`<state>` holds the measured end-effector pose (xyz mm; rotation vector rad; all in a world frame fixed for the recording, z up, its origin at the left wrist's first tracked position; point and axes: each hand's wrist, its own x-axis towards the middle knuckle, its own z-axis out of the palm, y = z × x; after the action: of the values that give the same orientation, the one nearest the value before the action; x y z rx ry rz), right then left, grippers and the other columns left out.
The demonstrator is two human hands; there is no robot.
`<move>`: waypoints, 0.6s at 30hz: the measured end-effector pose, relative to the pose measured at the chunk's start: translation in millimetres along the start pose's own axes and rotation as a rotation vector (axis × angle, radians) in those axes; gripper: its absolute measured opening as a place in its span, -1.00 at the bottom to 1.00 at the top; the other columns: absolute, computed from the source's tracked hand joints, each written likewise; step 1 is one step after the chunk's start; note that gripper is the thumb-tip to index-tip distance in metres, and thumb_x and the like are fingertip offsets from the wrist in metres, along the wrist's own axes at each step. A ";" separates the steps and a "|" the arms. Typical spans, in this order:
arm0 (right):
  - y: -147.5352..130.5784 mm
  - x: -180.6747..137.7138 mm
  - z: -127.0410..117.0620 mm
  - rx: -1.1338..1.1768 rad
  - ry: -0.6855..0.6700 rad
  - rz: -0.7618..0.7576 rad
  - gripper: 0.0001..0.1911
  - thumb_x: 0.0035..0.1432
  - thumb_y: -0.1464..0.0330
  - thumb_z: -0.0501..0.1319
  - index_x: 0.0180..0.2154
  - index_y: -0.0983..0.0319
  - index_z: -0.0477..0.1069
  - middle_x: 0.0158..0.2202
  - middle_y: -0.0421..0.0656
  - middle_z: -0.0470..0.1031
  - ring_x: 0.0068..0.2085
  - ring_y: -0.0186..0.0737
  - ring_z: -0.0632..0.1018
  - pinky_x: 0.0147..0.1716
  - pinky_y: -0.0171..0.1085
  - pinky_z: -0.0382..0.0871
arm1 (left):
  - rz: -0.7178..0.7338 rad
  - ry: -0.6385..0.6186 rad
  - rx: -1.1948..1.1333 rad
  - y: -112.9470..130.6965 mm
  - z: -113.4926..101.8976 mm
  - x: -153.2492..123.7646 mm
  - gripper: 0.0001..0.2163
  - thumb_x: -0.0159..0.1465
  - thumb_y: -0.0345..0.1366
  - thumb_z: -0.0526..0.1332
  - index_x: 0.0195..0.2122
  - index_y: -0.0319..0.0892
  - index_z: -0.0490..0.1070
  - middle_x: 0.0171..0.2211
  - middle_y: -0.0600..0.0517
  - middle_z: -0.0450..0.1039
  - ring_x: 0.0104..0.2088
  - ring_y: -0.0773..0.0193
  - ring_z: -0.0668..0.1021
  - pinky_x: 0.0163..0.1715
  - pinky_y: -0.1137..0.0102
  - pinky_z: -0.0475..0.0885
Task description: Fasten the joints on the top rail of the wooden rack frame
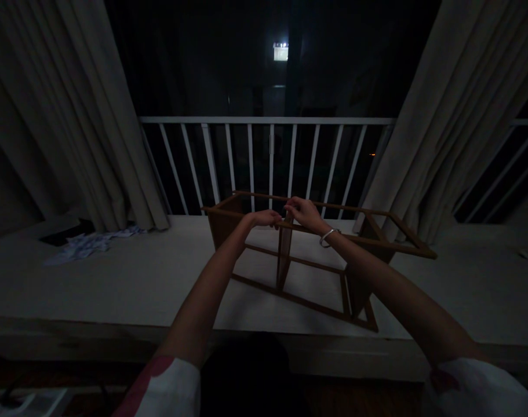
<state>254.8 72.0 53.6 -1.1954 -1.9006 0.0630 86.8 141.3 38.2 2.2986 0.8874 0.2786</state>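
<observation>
A brown wooden shelf rack (313, 308) lies on its side on the white window ledge, with its boards standing upright between the long rails. My left hand (266, 218) is closed at the upper front rail, where the middle board (284, 255) meets it. Just right of it, my right hand (304, 211) is pinched over the top of that same board. Something small and dark may be between its fingers, too dim to make out. A silver bangle (326, 237) circles my right wrist.
White railings (250, 162) stand behind the rack before a dark window. Curtains (72, 116) hang on both sides. Patterned papers or cloth (85, 246) and a dark flat item (68, 231) lie on the ledge (150, 289) at left. A pale object (42, 402) sits low at the left.
</observation>
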 end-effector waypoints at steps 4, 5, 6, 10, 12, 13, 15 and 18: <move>1.2 0.6 -0.9 0.073 -0.037 -0.003 -0.81 0.02 0.31 0.10 -0.35 0.28 0.38 -0.48 -0.16 0.45 -0.41 -0.29 0.44 -0.43 -0.37 0.23 | 0.020 -0.018 -0.027 1.1 -0.3 -0.1 -0.76 0.11 -0.22 -0.02 -0.48 -0.28 0.31 -0.52 0.04 0.34 -0.50 0.43 0.32 -0.46 0.53 0.21; 2.2 1.0 -0.4 0.096 -0.062 -0.006 -0.81 0.02 0.31 0.10 -0.35 0.29 0.39 -0.49 -0.16 0.45 -0.42 -0.29 0.44 -0.44 -0.37 0.23 | 0.025 -0.021 -0.036 1.6 -0.5 -0.4 -0.76 0.11 -0.22 -0.02 -0.47 -0.28 0.31 -0.52 0.04 0.34 -0.51 0.43 0.32 -0.47 0.53 0.21; 3.4 1.4 0.2 0.117 -0.095 -0.012 -0.80 0.01 0.31 0.10 -0.35 0.29 0.39 -0.49 -0.16 0.45 -0.43 -0.30 0.44 -0.44 -0.37 0.24 | 0.024 -0.023 -0.040 2.3 -0.7 -0.8 -0.76 0.11 -0.22 -0.02 -0.46 -0.29 0.32 -0.52 0.04 0.34 -0.51 0.43 0.32 -0.47 0.53 0.21; 7.2 2.3 2.9 0.174 -0.238 -0.073 -0.77 0.00 0.29 0.09 -0.36 0.30 0.41 -0.49 -0.17 0.44 -0.44 -0.33 0.43 -0.43 -0.38 0.25 | -0.008 -0.011 -0.020 5.2 -1.9 -3.2 -0.77 0.09 -0.23 0.00 -0.45 -0.29 0.33 -0.51 0.03 0.36 -0.51 0.42 0.32 -0.47 0.52 0.21; 7.5 1.4 3.1 0.197 -0.266 -0.109 -0.77 -0.02 0.29 0.10 -0.38 0.32 0.41 -0.45 -0.16 0.44 -0.41 -0.34 0.44 -0.41 -0.39 0.25 | -0.016 -0.004 -0.009 6.3 -2.5 -4.2 -0.77 0.07 -0.22 0.03 -0.45 -0.29 0.34 -0.52 0.03 0.36 -0.51 0.42 0.32 -0.48 0.51 0.20; 7.1 0.6 2.9 0.203 -0.271 -0.116 -0.77 -0.03 0.30 0.11 -0.39 0.33 0.41 -0.43 -0.15 0.44 -0.40 -0.35 0.43 -0.40 -0.39 0.25 | -0.015 -0.004 -0.009 6.6 -2.7 -4.5 -0.76 0.07 -0.21 0.04 -0.45 -0.30 0.35 -0.53 0.03 0.36 -0.52 0.42 0.32 -0.49 0.51 0.20; 5.7 -1.3 1.9 0.203 -0.279 -0.107 -0.77 -0.04 0.30 0.11 -0.40 0.34 0.40 -0.43 -0.15 0.44 -0.40 -0.36 0.42 -0.41 -0.40 0.25 | -0.012 -0.008 -0.019 6.7 -2.8 -4.5 -0.74 0.06 -0.18 0.05 -0.45 -0.30 0.35 -0.53 0.03 0.35 -0.52 0.41 0.31 -0.49 0.50 0.20; 2.6 -3.8 -0.3 0.193 -0.296 -0.088 -0.74 -0.03 0.27 0.11 -0.40 0.35 0.38 -0.45 -0.14 0.42 -0.43 -0.37 0.41 -0.45 -0.40 0.23 | -0.017 -0.008 -0.043 6.7 -2.2 -3.9 -0.72 0.06 -0.16 0.04 -0.45 -0.31 0.36 -0.53 0.03 0.35 -0.51 0.40 0.32 -0.48 0.49 0.20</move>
<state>257.5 70.5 50.2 -1.0135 -2.1447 0.3860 86.5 136.0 44.4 2.2500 0.8885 0.2778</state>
